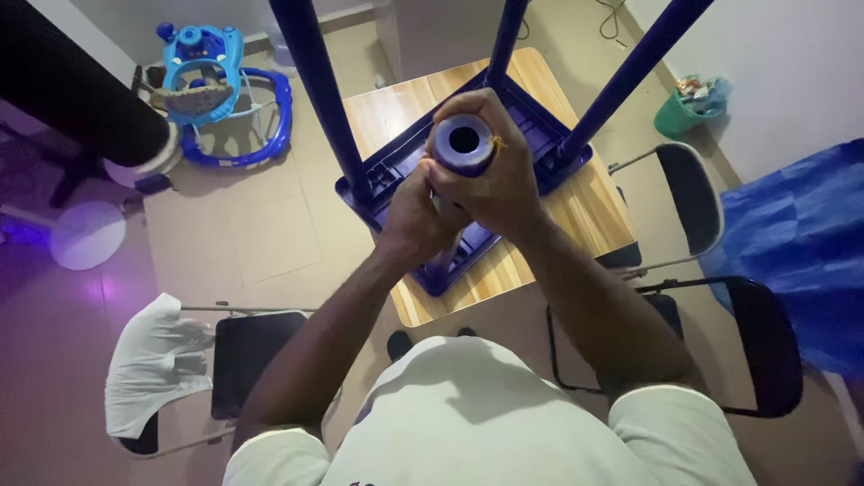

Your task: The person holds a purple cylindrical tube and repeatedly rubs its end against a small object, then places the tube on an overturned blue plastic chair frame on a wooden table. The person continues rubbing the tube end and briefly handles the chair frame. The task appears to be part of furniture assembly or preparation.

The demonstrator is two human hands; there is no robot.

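An upturned dark-blue plastic stool rests seat-down on a small wooden table, its four legs pointing up toward the camera. The person stands right at the table's near edge and looks straight down at it.

Both hands grip the stool's nearest leg, whose hollow round end faces the camera. The right hand is closed around the leg just below its open tip, fingers wrapped over the far side and the thumb along the near side. The left hand is also closed around the same leg, lower down and slightly left, pressed against the right hand so that the two touch. Below the hands the leg is mostly hidden; only a short stretch shows before it meets the seat's ribbed underside.

The other three legs rise free of the hands: one at the left, one up the middle and one angling to the right.

Black metal-framed chairs stand about the table: one at the left with a white cloth draped over its back, two at the right. A blue baby walker sits on the tiled floor at upper left, a green bin by the right wall, and a blue sheet lies at the right edge.
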